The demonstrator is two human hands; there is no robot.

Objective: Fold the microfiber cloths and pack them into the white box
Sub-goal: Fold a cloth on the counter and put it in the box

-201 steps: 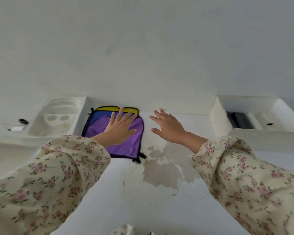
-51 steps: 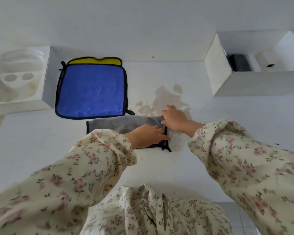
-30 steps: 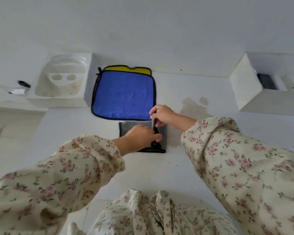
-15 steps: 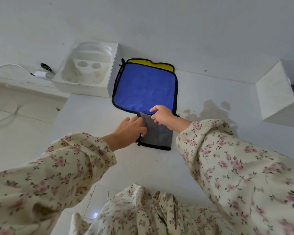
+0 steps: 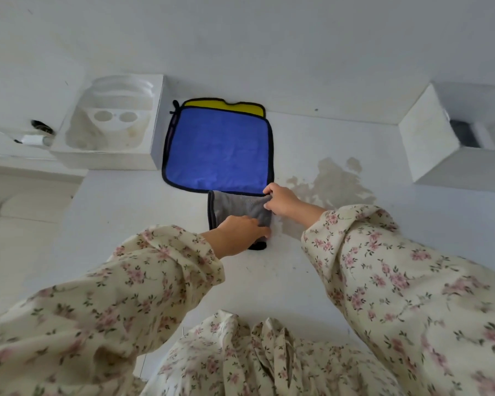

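A grey microfiber cloth (image 5: 235,205) with black trim lies folded small on the white table (image 5: 126,218). My left hand (image 5: 239,234) lies on its near right part with fingers stretched out flat. My right hand (image 5: 282,200) pinches the cloth's far right corner. Just beyond it a blue cloth (image 5: 217,147) lies spread flat on top of a yellow cloth (image 5: 223,104), of which only the far edge shows. The white box (image 5: 429,138) stands at the right, open, with a dark item inside.
A white moulded packaging tray (image 5: 112,124) sits at the far left beside the blue cloth. A cable and plug (image 5: 35,135) lie left of it. A damp stain (image 5: 332,181) marks the table right of the cloths. The wall rises close behind.
The grey cloth has gone from a long strip to a small folded rectangle. My left hand moved from its left edge onto its near right part; my right hand stays at the far right corner.
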